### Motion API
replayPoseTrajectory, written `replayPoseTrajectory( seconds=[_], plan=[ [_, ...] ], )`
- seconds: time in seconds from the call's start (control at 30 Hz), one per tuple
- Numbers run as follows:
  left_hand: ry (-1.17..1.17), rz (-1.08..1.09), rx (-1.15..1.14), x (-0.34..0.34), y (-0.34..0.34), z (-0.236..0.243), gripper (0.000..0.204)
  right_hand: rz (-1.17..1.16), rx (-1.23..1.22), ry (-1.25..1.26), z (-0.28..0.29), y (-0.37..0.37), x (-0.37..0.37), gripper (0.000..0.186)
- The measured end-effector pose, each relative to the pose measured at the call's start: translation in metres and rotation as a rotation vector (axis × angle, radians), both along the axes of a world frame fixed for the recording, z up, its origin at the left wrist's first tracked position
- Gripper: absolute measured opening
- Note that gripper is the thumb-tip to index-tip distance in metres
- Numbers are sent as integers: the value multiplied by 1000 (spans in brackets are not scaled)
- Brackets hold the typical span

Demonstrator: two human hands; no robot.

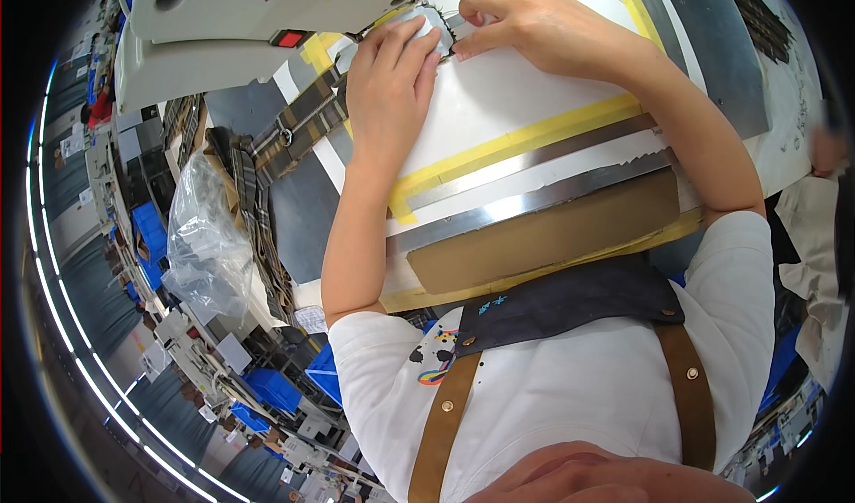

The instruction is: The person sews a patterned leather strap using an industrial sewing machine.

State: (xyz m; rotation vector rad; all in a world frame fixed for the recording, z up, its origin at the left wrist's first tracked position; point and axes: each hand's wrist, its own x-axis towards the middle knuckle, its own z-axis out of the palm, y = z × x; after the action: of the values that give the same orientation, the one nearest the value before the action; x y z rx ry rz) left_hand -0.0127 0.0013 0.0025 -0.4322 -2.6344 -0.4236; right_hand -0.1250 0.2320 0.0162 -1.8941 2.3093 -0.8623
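Observation:
My left hand (pixel 387 85) lies with its fingers stretched out, pressing on a small light-grey piece (pixel 431 20) with a dark, frayed-looking edge, beside the sewing machine head (pixel 214 31). My right hand (pixel 534 27) is just right of that edge. Its thumb tip touches down close to the piece, and the bent index finger stands apart from the thumb. No object shows between them. A plaid fabric strip (pixel 301 122) with a metal ring runs from the left toward my left hand, which hides its end.
White work surface (pixel 534 102) bordered by yellow tape (pixel 525 142); metal strips and a brown board (pixel 543 236) line the near edge. Clear plastic bag (pixel 209 236) and more plaid strips hang at the left. Dark strips (pixel 757 18) lie far right. Blue bins (pixel 272 389) stand lower left.

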Motion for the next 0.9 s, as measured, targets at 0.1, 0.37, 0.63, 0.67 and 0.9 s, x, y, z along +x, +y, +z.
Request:
replayPoseTrajectory(
  seconds=[0.1,0.37,0.63,0.67,0.9],
  plan=[
    [6,2,0,0,0,-1,25,6,9,59,4,0,1,34],
    [-1,19,1,1,1,-1,26,23,34,84,4,0,0,38],
    [2,16,-3,2,1,-1,26,81,72,261,19,0,-3,36],
    [1,16,-6,1,1,-1,26,106,82,306,21,0,-3,35],
    [4,27,38,3,2,-7,25,15,-33,365,0,-9,5,20]
  ],
)
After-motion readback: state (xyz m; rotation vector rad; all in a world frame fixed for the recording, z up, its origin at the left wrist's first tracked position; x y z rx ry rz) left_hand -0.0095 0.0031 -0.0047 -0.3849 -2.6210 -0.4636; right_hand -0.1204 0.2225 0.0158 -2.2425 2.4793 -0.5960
